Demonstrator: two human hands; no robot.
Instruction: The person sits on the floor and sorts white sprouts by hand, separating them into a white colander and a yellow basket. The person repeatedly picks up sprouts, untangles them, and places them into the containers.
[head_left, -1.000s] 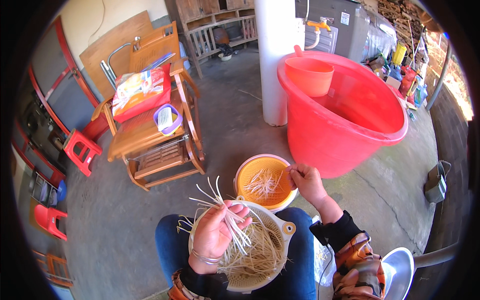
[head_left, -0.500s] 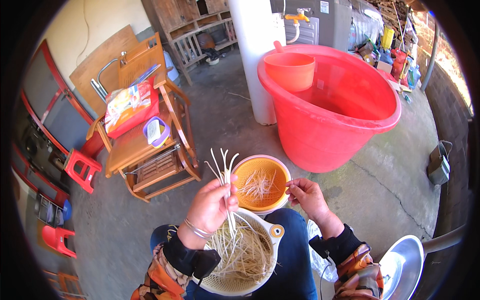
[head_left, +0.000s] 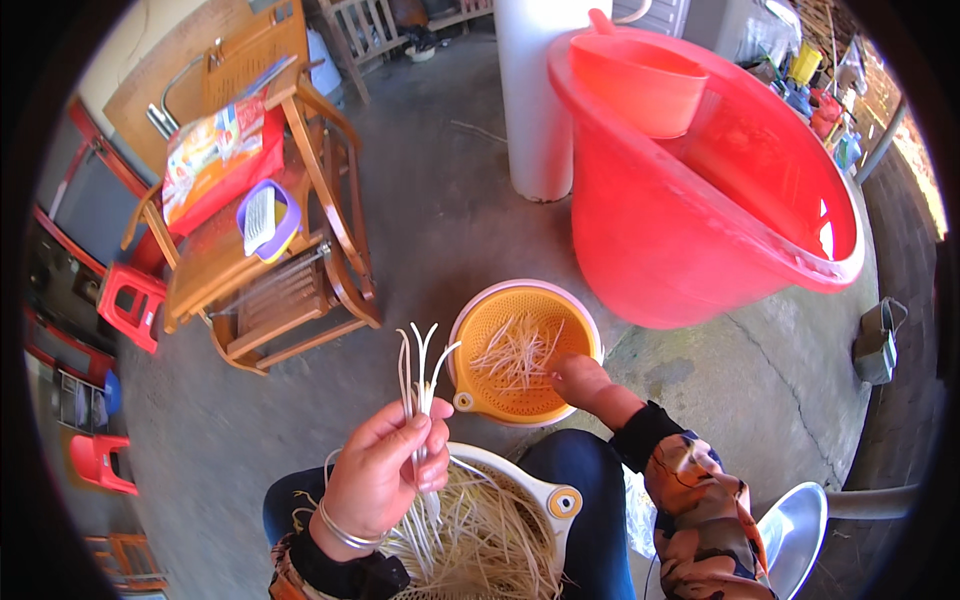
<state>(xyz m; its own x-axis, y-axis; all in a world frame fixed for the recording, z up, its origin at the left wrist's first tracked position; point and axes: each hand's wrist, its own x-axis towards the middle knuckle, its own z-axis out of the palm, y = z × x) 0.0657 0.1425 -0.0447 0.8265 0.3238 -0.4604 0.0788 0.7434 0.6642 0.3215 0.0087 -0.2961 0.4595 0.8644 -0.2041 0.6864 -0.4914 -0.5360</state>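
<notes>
My left hand (head_left: 392,455) is closed around a small bunch of long, thin, pale stems (head_left: 424,385), their curved tips pointing up. It hovers over a white colander (head_left: 549,500) on my lap, filled with a tangle of similar stems (head_left: 480,535). In front of my knees, an orange colander (head_left: 487,398) sits in a pale pinkish basin (head_left: 463,318) on the floor. Short pieces of pale stem (head_left: 518,350) lie inside it. My right hand (head_left: 582,384) reaches over its right side with the fingers pointing down; they are partly hidden and blurred.
A large red tub (head_left: 650,250) stands ahead on the right, with a red dipper (head_left: 645,85) inside its rim. A wooden chair (head_left: 285,295) at left carries a red bag (head_left: 225,165) and a purple container (head_left: 285,215). A metal basin (head_left: 795,535) is at lower right.
My right hand has moved from beside the orange colander to over its inside. The left hand still grips the stems and sits slightly lower and further left. The view has tilted down.
</notes>
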